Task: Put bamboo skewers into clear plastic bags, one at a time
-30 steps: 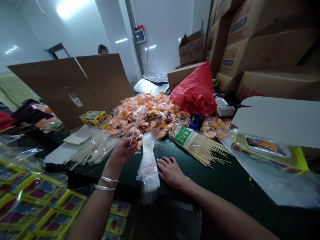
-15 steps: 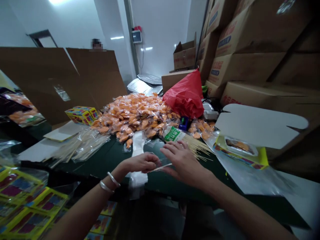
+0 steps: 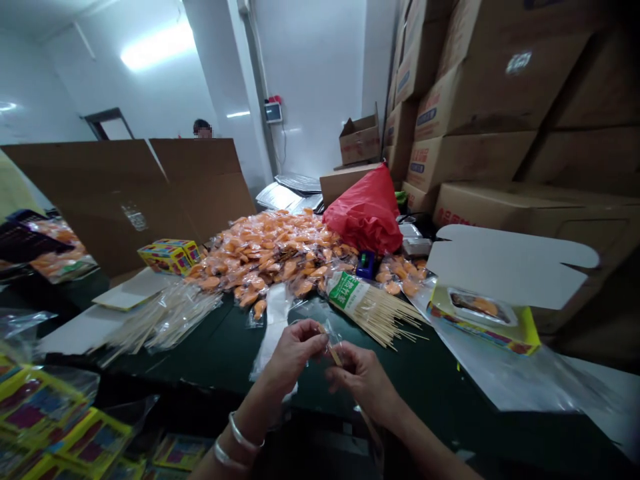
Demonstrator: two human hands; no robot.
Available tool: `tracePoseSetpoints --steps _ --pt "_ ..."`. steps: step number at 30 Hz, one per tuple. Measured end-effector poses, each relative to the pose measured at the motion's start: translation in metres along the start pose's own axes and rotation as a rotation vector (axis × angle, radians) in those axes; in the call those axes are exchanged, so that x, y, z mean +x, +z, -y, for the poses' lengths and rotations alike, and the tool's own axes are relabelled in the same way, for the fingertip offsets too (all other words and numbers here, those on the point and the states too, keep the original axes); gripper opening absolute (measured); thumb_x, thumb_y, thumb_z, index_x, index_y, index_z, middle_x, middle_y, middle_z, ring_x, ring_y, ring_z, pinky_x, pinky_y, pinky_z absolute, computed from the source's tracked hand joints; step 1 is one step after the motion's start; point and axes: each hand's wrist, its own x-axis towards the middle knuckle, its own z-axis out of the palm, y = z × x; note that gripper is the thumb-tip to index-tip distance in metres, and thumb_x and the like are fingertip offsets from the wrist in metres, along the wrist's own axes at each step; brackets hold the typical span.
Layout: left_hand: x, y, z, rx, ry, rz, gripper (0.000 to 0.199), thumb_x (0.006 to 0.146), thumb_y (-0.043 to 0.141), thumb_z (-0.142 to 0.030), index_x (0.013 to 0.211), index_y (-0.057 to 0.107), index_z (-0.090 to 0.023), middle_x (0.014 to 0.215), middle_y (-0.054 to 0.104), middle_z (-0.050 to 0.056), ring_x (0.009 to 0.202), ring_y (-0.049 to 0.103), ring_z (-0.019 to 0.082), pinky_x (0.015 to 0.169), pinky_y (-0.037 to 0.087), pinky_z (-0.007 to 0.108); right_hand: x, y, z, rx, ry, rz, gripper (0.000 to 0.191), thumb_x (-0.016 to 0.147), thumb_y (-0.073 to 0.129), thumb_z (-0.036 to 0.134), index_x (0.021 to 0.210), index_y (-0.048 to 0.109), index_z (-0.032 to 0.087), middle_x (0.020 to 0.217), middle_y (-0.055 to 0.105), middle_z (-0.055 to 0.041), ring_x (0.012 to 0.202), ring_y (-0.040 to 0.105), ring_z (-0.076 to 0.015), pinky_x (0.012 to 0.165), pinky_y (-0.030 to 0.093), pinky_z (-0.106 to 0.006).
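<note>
Over the near edge of the dark green table, my left hand (image 3: 300, 347) pinches the upper part of a small clear plastic bag with thin bamboo sticks (image 3: 334, 355) in it. My right hand (image 3: 361, 379) has its fingers curled round the bag's other side, slightly blurred. Just behind my left hand lies a stack of white plastic bags (image 3: 274, 313). Beyond my hands is an opened pack of bamboo skewers (image 3: 383, 307) with a green label, its sticks fanned to the right. Bagged sticks (image 3: 175, 313) lie in a pile on the left.
Behind is a heap of wrapped orange pieces (image 3: 270, 250), beside a red plastic bag (image 3: 367, 210). An open yellow box (image 3: 520, 327) with a tray stands right. Stacked cartons (image 3: 480, 100) rise behind it. A person's head (image 3: 203, 129) shows over a cardboard screen (image 3: 200, 173).
My right hand has gone from spread fingers to a closed grip on the bag. Both hands sit lower in view, and the sticks have turned more upright. The camera has tilted up.
</note>
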Motion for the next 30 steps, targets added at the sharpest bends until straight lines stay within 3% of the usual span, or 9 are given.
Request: tracePoseSetpoints --steps 5,8,10,12,14,16,22,26,30 --pt "0.005 0.02 0.003 0.069 0.026 0.073 0.021 0.064 0.074 -0.028 0.063 0.059 -0.013 0.052 0.053 -0.003 0.049 0.045 0.009 0.049 0.035 0.02 0.004 -0.021 0.014 0.016 -0.092 -0.173 0.027 0.075 0.066 0.037 0.093 0.066 0.016 0.087 0.069 -0.0044 0.082 0.063 -0.0192 0.075 0.05 -0.029" --pt "0.006 0.025 0.007 0.09 -0.003 0.136 0.018 0.064 0.073 -0.026 0.062 0.059 -0.014 0.053 0.052 -0.002 0.05 0.044 0.01 0.048 0.034 0.02 0.008 -0.027 0.017 0.002 -0.139 -0.323 0.024 0.076 0.065 0.038 0.083 0.068 0.016 0.076 0.068 -0.0029 0.072 0.062 -0.0173 0.068 0.049 -0.027" --pt "0.002 0.026 0.008 0.113 0.025 0.077 0.015 0.064 0.072 -0.024 0.065 0.06 -0.015 0.056 0.054 -0.002 0.052 0.045 0.011 0.05 0.035 0.021 0.01 -0.026 0.014 -0.027 -0.158 -0.383 0.022 0.077 0.063 0.037 0.075 0.068 0.016 0.067 0.066 -0.0011 0.063 0.059 -0.0151 0.06 0.046 -0.025" --pt "-0.004 0.026 0.003 0.192 0.163 -0.086 0.01 0.067 0.071 -0.02 0.07 0.063 -0.017 0.062 0.056 -0.001 0.058 0.046 0.013 0.055 0.036 0.022 0.01 -0.024 0.012 -0.06 -0.144 -0.404 0.022 0.077 0.063 0.036 0.072 0.068 0.016 0.062 0.064 -0.0004 0.059 0.056 -0.0142 0.057 0.045 -0.024" --pt "-0.01 0.027 -0.007 0.317 0.341 -0.181 0.006 0.069 0.07 -0.016 0.073 0.067 -0.02 0.069 0.058 0.001 0.067 0.048 0.016 0.063 0.038 0.023 0.008 -0.02 0.012 -0.077 -0.125 -0.392 0.022 0.076 0.063 0.036 0.072 0.068 0.015 0.063 0.064 -0.001 0.06 0.057 -0.0147 0.058 0.045 -0.025" --pt "-0.013 0.029 -0.018 0.418 0.432 -0.118 0.009 0.07 0.069 -0.012 0.072 0.069 -0.021 0.072 0.057 0.004 0.073 0.048 0.018 0.07 0.038 0.025 0.006 -0.017 0.015 -0.087 -0.129 -0.34 0.022 0.077 0.062 0.035 0.075 0.069 0.015 0.068 0.066 -0.0019 0.064 0.058 -0.0157 0.061 0.046 -0.025" --pt "-0.005 0.028 -0.027 0.538 0.374 0.101 0.021 0.069 0.062 0.0 0.068 0.066 -0.021 0.069 0.052 0.004 0.072 0.041 0.021 0.076 0.033 0.03 -0.004 -0.014 0.032 -0.14 -0.118 -0.12 0.024 0.084 0.049 0.028 0.09 0.07 0.017 0.072 0.065 0.0 0.071 0.058 -0.0156 0.066 0.044 -0.023" --pt "-0.007 0.031 -0.021 0.617 0.412 0.11 0.023 0.07 0.058 0.0 0.06 0.059 -0.021 0.061 0.043 0.003 0.063 0.036 0.02 0.072 0.031 0.032 -0.004 -0.016 0.035 -0.133 -0.079 -0.067 0.024 0.083 0.049 0.029 0.083 0.069 0.016 0.07 0.063 0.0006 0.069 0.056 -0.0153 0.064 0.043 -0.023" --pt "-0.002 0.035 -0.023 0.896 0.514 0.099 0.023 0.07 0.057 -0.003 0.056 0.054 -0.021 0.058 0.045 0.002 0.059 0.037 0.019 0.07 0.031 0.033 -0.003 -0.015 0.036 -0.162 -0.027 -0.049 0.024 0.079 0.051 0.029 0.068 0.066 0.015 0.061 0.057 0.002 0.059 0.05 -0.012 0.055 0.038 -0.021"
